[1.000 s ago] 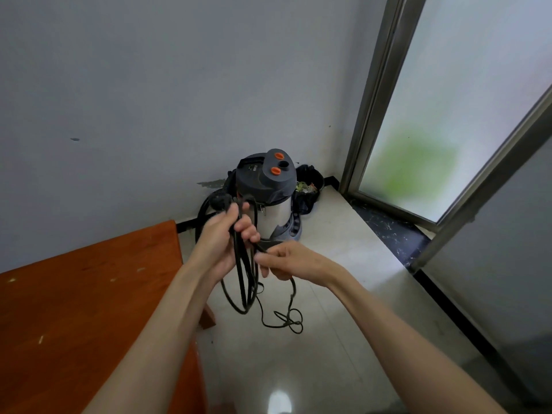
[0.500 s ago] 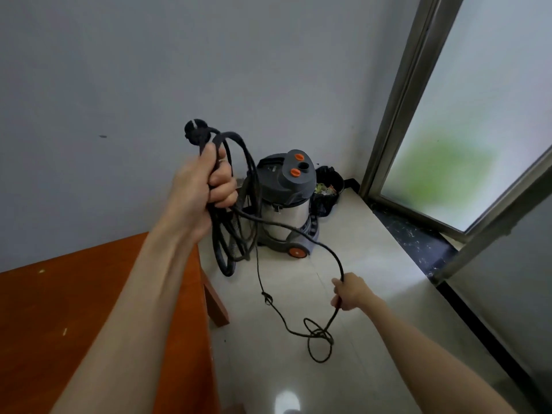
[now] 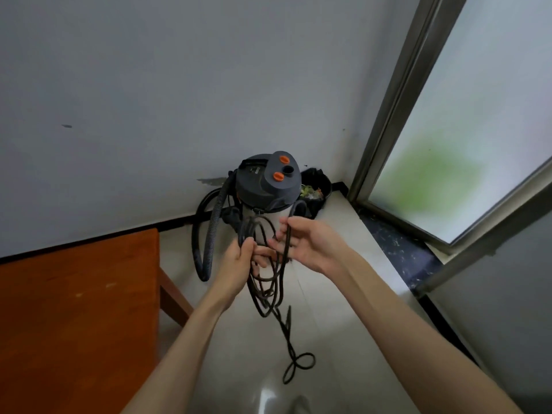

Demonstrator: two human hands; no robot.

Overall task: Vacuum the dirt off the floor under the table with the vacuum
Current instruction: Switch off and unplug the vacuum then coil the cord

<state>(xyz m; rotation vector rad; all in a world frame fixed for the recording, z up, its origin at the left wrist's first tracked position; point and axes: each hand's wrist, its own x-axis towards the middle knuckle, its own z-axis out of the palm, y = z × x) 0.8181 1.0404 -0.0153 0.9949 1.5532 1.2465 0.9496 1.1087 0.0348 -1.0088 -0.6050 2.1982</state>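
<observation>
- Fingers of our left hand (image 3: pixel 239 258) are curled round a bunch of loops of the black power cord (image 3: pixel 270 282), clamped on them just in front of the vacuum.
- Our right hand (image 3: pixel 310 246): thumb and fingertips (image 3: pixel 282 234) pinch one strand of the same cord; the other fingers lie loosely spread, palm turned toward us.
- The two hands are close together, nearly touching, with the cord running between them.
- One cord. Several loops hang below the hands; we cannot count them for sure because of blur. A single strand trails down to the floor (image 3: pixel 343 294) and ends in a small figure-eight tangle.
- One vacuum (image 3: pixel 268 186), a canister type, stands upright on the floor in the corner, just behind the hands. Dark grey top, metal drum below.
- We count two orange round caps and one dark round opening on the vacuum's top.
- One ribbed black hose (image 3: pixel 209 237) loops down from the vacuum's left side to the floor.
- One dark bin (image 3: pixel 316 186) sits just right of the vacuum, against the corner, with scraps inside.
- One orange-brown wooden bench (image 3: pixel 77 309) is at our left; one leg shows, near the hose.
- Grey wall (image 3: pixel 179 85) behind; one frosted glass door (image 3: pixel 463 130) at right, with a green blur through it.
</observation>
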